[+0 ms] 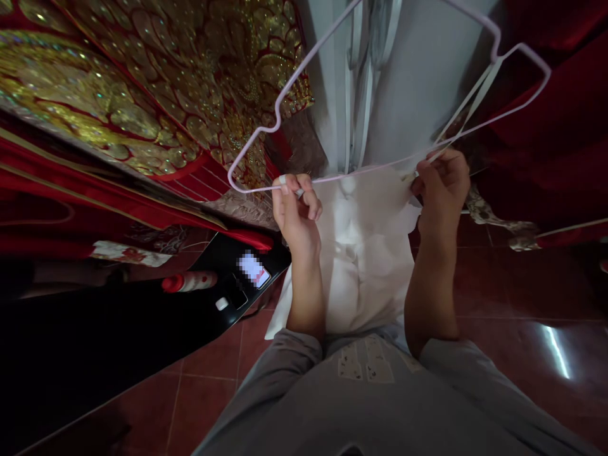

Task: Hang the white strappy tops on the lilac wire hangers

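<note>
top of a lilac hanger (327, 179) cut off above the hands (298, 215) (444, 180); left of them, a phone screen (253, 268) pixelated.

Illumination is low overall. The floor (503, 373) reflects one bright streak at right. The bench (142, 329) falls to near-black with little detail. Sequins (156, 82) return scattered highlights. Pixelation covers part of the lit phone screen (260, 276). Soft shadows model the white cloth (351, 259). Wide-angle stretch and softness increase toward the view edges.

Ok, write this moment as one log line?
left hand: on pink hanger | right hand: pinching pale strap | strap: looped over hanger | white cloth: between hands
</note>
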A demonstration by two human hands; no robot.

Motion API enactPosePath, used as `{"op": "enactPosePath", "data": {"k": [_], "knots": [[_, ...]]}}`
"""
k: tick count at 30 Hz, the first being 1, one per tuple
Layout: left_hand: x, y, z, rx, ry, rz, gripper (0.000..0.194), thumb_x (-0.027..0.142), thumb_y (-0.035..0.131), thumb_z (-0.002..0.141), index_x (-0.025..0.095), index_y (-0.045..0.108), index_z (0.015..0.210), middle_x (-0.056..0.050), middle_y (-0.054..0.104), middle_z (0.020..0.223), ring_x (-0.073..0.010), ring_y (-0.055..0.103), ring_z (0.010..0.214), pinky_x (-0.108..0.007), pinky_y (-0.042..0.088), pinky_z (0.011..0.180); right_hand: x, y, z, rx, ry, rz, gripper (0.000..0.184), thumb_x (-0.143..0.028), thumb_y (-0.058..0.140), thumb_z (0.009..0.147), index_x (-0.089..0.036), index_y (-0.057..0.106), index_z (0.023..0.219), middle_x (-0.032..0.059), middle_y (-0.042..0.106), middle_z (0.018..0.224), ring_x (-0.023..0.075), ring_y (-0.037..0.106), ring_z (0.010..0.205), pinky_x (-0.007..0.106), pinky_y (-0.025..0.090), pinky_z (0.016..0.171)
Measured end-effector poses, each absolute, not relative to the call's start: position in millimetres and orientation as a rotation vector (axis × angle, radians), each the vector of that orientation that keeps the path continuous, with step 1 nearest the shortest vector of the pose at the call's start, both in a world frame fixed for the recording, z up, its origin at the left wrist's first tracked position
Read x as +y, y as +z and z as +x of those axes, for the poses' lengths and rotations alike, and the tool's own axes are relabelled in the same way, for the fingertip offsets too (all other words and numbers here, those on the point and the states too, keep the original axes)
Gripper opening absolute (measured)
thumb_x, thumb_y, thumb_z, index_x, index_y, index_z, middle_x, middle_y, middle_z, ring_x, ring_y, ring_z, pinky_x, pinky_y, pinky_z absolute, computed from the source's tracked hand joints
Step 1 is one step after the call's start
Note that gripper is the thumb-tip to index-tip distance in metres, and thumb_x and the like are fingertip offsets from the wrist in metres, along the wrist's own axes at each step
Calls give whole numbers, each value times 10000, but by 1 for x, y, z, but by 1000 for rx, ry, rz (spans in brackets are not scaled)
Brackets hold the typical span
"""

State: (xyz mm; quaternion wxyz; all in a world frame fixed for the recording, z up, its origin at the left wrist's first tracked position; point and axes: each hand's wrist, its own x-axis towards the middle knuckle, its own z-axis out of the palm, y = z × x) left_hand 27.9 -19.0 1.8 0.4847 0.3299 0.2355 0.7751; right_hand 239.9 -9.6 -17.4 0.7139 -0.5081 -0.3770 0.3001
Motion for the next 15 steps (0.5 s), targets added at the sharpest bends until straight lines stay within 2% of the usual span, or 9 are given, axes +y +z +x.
{"op": "enactPosePath", "data": {"k": [5,10,13,15], "knots": [[-21,6,28,604,1882,777,316,366,629,1113,210,521,860,30,567,804,-28,279,431,-146,275,397,-23,5,239,-925,662,-1144,243,-374,864,791,-255,653,766,-37,596,709,84,413,572,269,344,533],[-19,7,30,615,1873,743,332,349,617,1122,207,502,845,37,550,791,-21,268,418,-134,275,391,-33,30,232,-946,566,-1142,117,-280,825,798,-182,760,799,-2,682,688,77,528,588,238,394,563],[-17,7,29,632,1870,731,336,350,604,1128,206,500,842,40,542,779,-20,267,417,-126,285,395,-24,44,238,-907,444,-1043,98,-235,806,776,-186,751,711,-23,610,580,67,471,521,231,325,522],[-17,7,27,624,1872,742,328,340,594,1130,206,505,844,41,540,773,-20,265,414,-123,283,391,-9,52,248,-876,388,-959,21,-198,769,766,-200,778,747,-40,559,566,54,417,490,228,254,492]]}}
